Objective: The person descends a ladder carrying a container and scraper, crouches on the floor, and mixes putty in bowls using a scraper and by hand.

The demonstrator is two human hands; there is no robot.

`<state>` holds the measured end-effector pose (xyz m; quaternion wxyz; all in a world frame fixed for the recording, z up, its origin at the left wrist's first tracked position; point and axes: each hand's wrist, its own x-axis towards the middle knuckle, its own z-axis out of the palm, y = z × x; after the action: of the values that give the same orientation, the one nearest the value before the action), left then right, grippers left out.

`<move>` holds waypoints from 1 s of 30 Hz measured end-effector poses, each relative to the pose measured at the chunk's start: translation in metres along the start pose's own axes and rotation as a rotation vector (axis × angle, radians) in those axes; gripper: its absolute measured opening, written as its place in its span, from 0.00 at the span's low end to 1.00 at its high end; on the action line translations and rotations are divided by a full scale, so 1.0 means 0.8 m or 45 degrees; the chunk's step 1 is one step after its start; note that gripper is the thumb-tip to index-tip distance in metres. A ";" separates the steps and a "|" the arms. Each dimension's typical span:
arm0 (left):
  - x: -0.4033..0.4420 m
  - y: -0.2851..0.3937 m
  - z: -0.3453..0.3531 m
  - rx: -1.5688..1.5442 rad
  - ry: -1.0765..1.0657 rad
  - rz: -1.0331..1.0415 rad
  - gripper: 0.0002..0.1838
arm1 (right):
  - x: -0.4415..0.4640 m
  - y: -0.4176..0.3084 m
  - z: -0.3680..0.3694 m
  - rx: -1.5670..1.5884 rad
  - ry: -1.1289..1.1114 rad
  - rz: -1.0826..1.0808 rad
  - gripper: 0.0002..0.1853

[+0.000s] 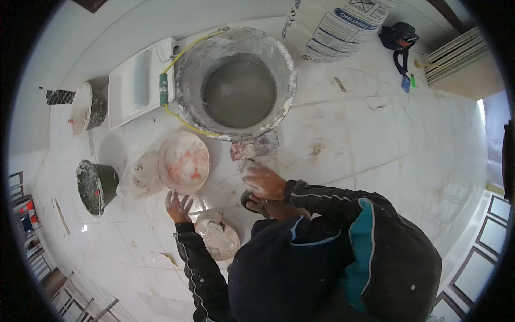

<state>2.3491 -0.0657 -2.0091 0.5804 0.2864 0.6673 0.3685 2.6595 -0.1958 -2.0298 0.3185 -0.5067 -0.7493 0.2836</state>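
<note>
My left hand has its fingers spread and holds nothing, just below the rim of a pale round basin with orange-red smears. Whitish residue covers my right hand, whose fingers are blurred, so their grip is unclear. It is beside a crumpled red and white packet, below a large bucket of grey liquid with a yellow handle. Beneath my left hand stands another round container with a whitish block and tool in it. A clear plastic bag lies against the basin.
A white paint tray with a roller stands at the upper left, near a small tub and a dark bucket. Behind are a large labelled pail, a black bag and stacked panels. My foot is below my right hand.
</note>
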 end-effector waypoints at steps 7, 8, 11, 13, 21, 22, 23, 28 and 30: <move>0.002 0.047 -0.002 0.143 0.246 0.498 0.23 | -0.043 0.071 -0.064 -0.333 0.481 0.588 0.31; -0.015 0.068 0.014 0.144 0.214 0.530 0.23 | -0.044 0.065 -0.083 -0.305 0.402 0.681 0.33; -0.026 0.092 0.032 0.068 0.137 0.645 0.22 | -0.043 0.064 -0.083 -0.229 0.306 0.766 0.37; -0.008 0.084 0.015 0.200 -0.133 0.907 0.21 | -0.051 0.062 -0.069 -0.179 0.256 0.813 0.42; -0.093 0.190 0.098 0.733 -0.588 0.994 0.12 | -0.045 0.042 -0.036 0.003 0.312 0.826 0.39; -0.100 0.206 0.103 0.905 -0.620 0.991 0.08 | -0.049 0.038 -0.039 0.013 0.362 0.837 0.37; -0.106 0.217 0.103 0.897 -0.636 1.015 0.08 | -0.053 0.035 -0.043 0.023 0.413 0.849 0.36; -0.135 0.210 0.119 1.403 -1.263 1.575 0.12 | -0.071 0.040 -0.035 -0.085 0.483 0.794 0.33; -0.160 0.198 0.133 1.487 -1.438 1.844 0.15 | -0.045 0.000 -0.051 -0.105 0.298 0.631 0.30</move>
<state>2.4674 -0.0631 -1.8119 0.2226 0.9715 0.0492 0.0645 2.7008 -0.2257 -2.0110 0.3028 -0.7165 -0.5713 0.2617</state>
